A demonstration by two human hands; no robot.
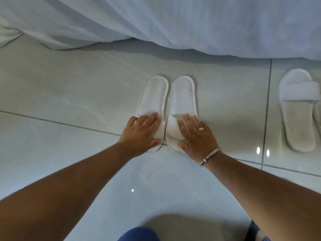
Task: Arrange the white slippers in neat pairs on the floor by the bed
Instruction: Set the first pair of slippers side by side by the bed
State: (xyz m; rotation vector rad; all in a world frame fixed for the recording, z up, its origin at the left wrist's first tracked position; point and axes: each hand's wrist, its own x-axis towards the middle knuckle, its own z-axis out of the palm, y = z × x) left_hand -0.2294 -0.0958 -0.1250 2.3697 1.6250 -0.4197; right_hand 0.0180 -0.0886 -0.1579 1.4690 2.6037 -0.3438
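Observation:
Two white slippers lie side by side on the tiled floor, heels toward the bed. The left slipper has my left hand pressed flat on its toe strap. The right slipper has my right hand, with a ring and a bangle, flat on its toe strap. Fingers of both hands are spread on the straps, not wrapped around them. Another white slipper lies at the far right, toe strap toward the bed, with the edge of a second one beside it at the frame edge.
A white bed sheet hangs down to the floor along the top of the view. Glossy pale floor tiles with dark grout lines surround the slippers. My blue-clad knees show at the bottom.

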